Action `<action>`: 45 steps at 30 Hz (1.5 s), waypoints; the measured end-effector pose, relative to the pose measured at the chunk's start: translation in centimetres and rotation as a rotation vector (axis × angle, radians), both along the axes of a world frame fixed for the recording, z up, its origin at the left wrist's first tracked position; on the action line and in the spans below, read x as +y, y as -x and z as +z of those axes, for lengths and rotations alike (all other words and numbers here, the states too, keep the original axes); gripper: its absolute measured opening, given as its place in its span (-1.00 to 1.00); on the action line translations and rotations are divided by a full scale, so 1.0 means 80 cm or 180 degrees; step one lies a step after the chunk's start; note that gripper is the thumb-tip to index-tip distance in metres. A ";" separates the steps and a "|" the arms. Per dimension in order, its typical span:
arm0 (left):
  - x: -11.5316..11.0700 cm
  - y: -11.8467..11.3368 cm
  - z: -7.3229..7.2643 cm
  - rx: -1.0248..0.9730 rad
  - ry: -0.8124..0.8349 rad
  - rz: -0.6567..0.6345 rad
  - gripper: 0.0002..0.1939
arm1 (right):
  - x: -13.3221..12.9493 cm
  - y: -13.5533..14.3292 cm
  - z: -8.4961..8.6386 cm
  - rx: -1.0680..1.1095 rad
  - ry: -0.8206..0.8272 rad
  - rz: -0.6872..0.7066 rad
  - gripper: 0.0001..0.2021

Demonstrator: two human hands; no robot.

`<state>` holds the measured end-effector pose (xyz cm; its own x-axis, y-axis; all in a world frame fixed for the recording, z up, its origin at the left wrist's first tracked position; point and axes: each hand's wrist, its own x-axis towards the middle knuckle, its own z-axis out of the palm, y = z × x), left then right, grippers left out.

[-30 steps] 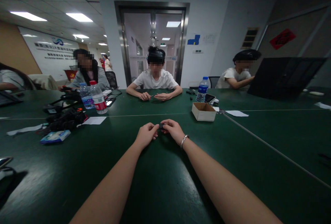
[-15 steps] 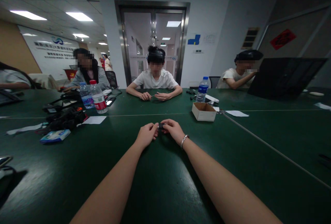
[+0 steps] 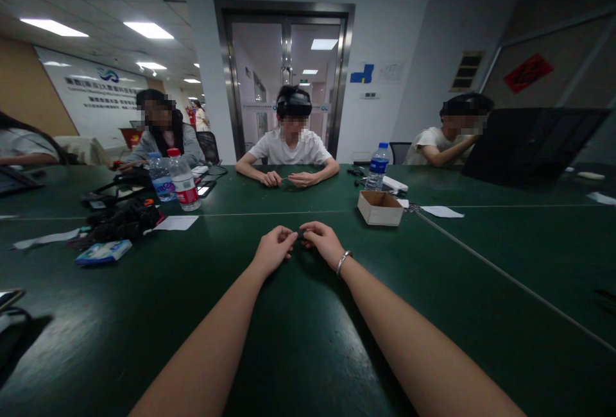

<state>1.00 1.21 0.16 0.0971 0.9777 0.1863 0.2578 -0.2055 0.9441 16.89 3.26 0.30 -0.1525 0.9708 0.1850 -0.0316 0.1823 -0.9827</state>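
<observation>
Just above the green table, a small black object [image 3: 301,235] sits between my two hands; its kind is too small to make out. My right hand [image 3: 326,245], with a silver bangle at the wrist, pinches it from the right. My left hand [image 3: 274,251] has its fingers curled closed, with the thumb tip on the object's left end. Fingers cover most of the object. Beyond my hands to the right stands an open cardboard box [image 3: 380,210], apart from both hands.
Across the green table [image 3: 231,353], a person [image 3: 289,147] wearing a headset holds a small thing. Water bottles [image 3: 183,181], dark straps and gear [image 3: 120,221], and a blue-white packet [image 3: 103,253] lie left. Another bottle [image 3: 378,168] stands behind the box; a large black screen [image 3: 532,146] is right.
My left thumb has shifted slightly right and covers the greyish end of the object that showed before. My right hand stays almost still.
</observation>
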 end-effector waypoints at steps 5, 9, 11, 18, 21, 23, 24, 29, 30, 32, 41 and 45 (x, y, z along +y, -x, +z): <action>-0.002 0.001 0.001 -0.0178 -0.0223 -0.0184 -0.69 | 0.001 0.001 0.000 0.0014 -0.0002 -0.0007 -0.85; 0.003 0.002 -0.004 -0.0222 -0.0073 -0.0056 -0.76 | 0.001 0.001 -0.001 -0.0007 0.0007 0.0000 -0.84; 0.006 0.002 -0.006 -0.0206 0.0060 0.0002 -0.76 | 0.001 0.000 -0.001 -0.0016 0.0003 0.0003 -0.84; 0.001 0.002 0.000 -0.0307 0.0020 -0.0114 -0.69 | 0.001 0.000 -0.001 0.0013 0.0013 -0.0005 -0.84; -0.002 0.003 0.003 -0.0381 -0.0073 -0.0222 -0.66 | 0.002 0.000 -0.001 0.0021 0.0022 0.0003 -0.83; -0.002 0.003 0.003 -0.0374 -0.0057 -0.0205 -0.70 | 0.002 0.000 -0.002 0.0017 0.0031 0.0016 -0.83; -0.001 0.003 0.002 -0.0373 -0.0033 -0.0182 -0.72 | 0.003 0.000 -0.002 0.0017 0.0032 0.0026 -0.83; 0.006 0.003 -0.003 -0.0408 0.0178 -0.0083 -0.74 | 0.001 -0.001 -0.002 -0.0009 -0.0039 0.0040 -0.81; 0.007 0.003 -0.003 -0.0412 0.0222 -0.0077 -0.73 | 0.001 -0.001 -0.002 -0.0015 -0.0051 0.0042 -0.81; 0.009 0.002 -0.004 -0.0424 0.0294 -0.0068 -0.72 | 0.000 -0.001 -0.002 -0.0018 -0.0057 0.0042 -0.82; 0.002 0.002 0.004 -0.0535 0.0207 -0.0103 -0.62 | 0.002 0.000 -0.003 0.0005 -0.0019 -0.0005 -0.82; -0.001 0.004 0.004 -0.0428 0.0044 -0.0175 -0.70 | 0.001 0.000 -0.002 -0.0002 -0.0021 0.0012 -0.82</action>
